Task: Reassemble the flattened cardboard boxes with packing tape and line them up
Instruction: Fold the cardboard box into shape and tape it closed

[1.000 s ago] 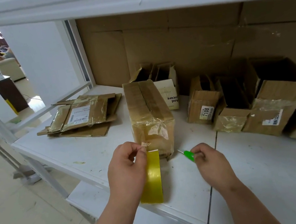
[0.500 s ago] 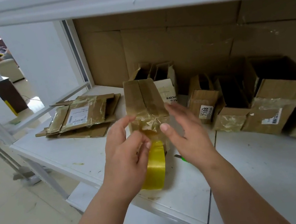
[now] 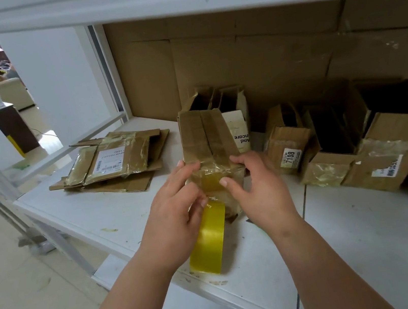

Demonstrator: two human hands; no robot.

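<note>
1. Tape roll (image 3: pixel 208 239), yellow and standing on edge, sat nearest on the white shelf (image 3: pixel 370 234), close to its front lip, with its top just under the left hand.
2. Left hand (image 3: pixel 177 209) lay against the near left corner of the upright box (image 3: pixel 207 151), fingers loosely bent; the thumb pressed on the glossy tape over the box's near end, though whether it pinched the loose strip I could not tell.
3. Right hand (image 3: pixel 259 191) pressed on the same near end from the right, fingers fairly straight along the top edge and thumb laid across the taped face, so both hands flanked the box, close together but not touching.
4. That box stood on the shelf, long side running away from the camera, its top flaps closed under a strip of tape down the seam.
5. Left of it, well apart, a pile of flattened boxes (image 3: pixel 116 165) lay flat, the top one bearing a white shipping label.
6. Right of it ran a row of assembled boxes (image 3: pixel 374 154), open-topped, one marked 7108.
7. Behind the held box stood a white printed carton (image 3: pixel 238 127), open at the top.
8. Farthest back, brown cardboard sheets (image 3: pixel 262 59) lined the rear of the shelf.
</note>
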